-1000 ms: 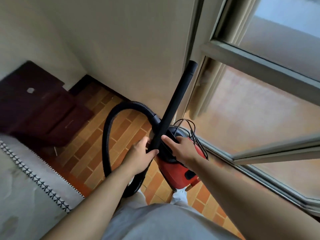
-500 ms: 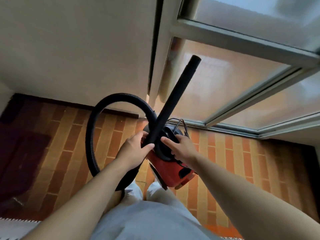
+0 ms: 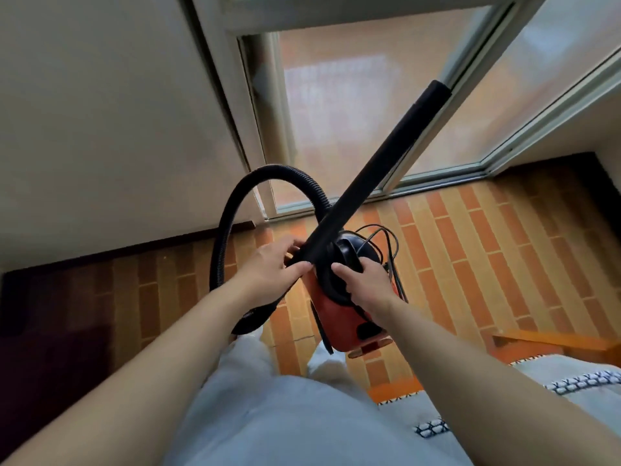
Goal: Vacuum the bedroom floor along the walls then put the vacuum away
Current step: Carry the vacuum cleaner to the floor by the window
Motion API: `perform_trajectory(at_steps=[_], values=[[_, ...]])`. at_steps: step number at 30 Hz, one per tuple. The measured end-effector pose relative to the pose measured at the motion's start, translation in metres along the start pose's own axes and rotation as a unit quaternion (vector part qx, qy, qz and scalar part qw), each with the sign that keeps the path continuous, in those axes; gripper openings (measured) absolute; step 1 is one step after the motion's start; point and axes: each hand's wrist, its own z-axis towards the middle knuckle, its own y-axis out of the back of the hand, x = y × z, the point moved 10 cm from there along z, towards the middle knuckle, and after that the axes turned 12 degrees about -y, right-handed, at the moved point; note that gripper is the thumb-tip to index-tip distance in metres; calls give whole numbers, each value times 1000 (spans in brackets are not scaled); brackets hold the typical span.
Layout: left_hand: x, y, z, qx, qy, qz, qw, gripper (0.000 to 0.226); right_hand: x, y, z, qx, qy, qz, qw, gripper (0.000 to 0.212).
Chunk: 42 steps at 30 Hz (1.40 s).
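I see the red vacuum (image 3: 339, 317) held up in front of the body, over the brick-pattern floor (image 3: 470, 247). The right hand (image 3: 364, 284) grasps its black top, fingers curled over it. The left hand (image 3: 272, 267), just left of the vacuum, is wrapped round the lower end of the black tube (image 3: 379, 163), which slants up and right from the vacuum. The ribbed hose (image 3: 232, 210) loops up and round to the vacuum's left. A black cord (image 3: 386, 240) is bunched at the vacuum's far right side. Beyond the vacuum stands a glass sliding door (image 3: 353, 105); a patterned bed cover (image 3: 571, 381) lies to its near right.
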Motion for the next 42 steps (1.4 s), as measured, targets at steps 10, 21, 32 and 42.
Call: perform_trajectory(at_steps=[10, 21, 32, 42], values=[[24, 14, 3, 150, -102, -1, 983, 31, -33, -16, -47, -149, -69, 100, 981, 10], [22, -7, -17, 206, -127, 33, 970, 37, -95, -72, -102, -173, -141, 342, 913, 3], [80, -57, -26, 287, -150, 56, 945, 40, -180, -147, -76, -212, -206, 456, 839, 20], [168, -96, 27, 366, -151, 109, 912, 44, -248, -222, -2, -245, -287, 507, 775, 36]])
